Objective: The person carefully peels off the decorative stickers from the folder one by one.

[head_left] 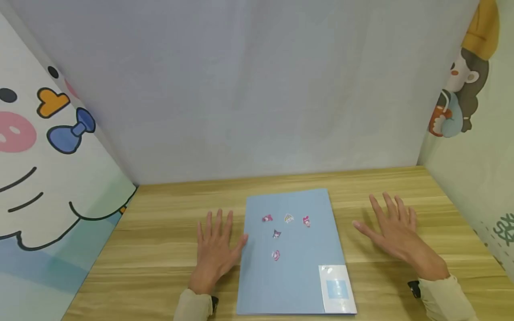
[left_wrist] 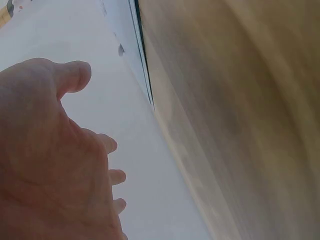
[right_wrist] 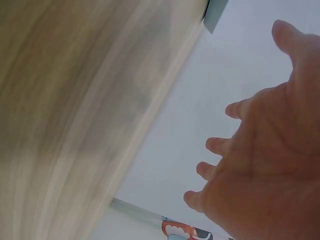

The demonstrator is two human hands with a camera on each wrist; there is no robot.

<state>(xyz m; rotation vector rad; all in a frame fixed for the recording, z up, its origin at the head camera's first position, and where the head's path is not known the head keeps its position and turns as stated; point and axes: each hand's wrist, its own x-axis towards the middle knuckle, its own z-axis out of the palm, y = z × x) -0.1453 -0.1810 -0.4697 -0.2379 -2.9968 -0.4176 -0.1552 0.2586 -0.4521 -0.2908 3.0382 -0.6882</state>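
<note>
A flat light-blue folder or book [head_left: 295,285] lies on the wooden table, with several small cartoon stickers, one of them a dark-eared figure [head_left: 276,234], on its upper half. At its lower right corner sits a white label [head_left: 326,303] with a pale blue square. To the left, my left hand [head_left: 214,256] is spread palm down, its thumb tip at the blue edge; whether it touches, I cannot tell. My right hand [head_left: 395,236] is spread to the right of the folder, apart from it. Both wrist views show the left palm [left_wrist: 55,155] and right palm [right_wrist: 270,145] holding nothing.
The wooden table [head_left: 160,240] ends at a pale grey curtain-like backdrop [head_left: 261,98]. On the left stands a panel with a white cartoon figure [head_left: 52,178]; on the right, a pale panel [head_left: 478,178] shows a cartoon person in a yellow hat.
</note>
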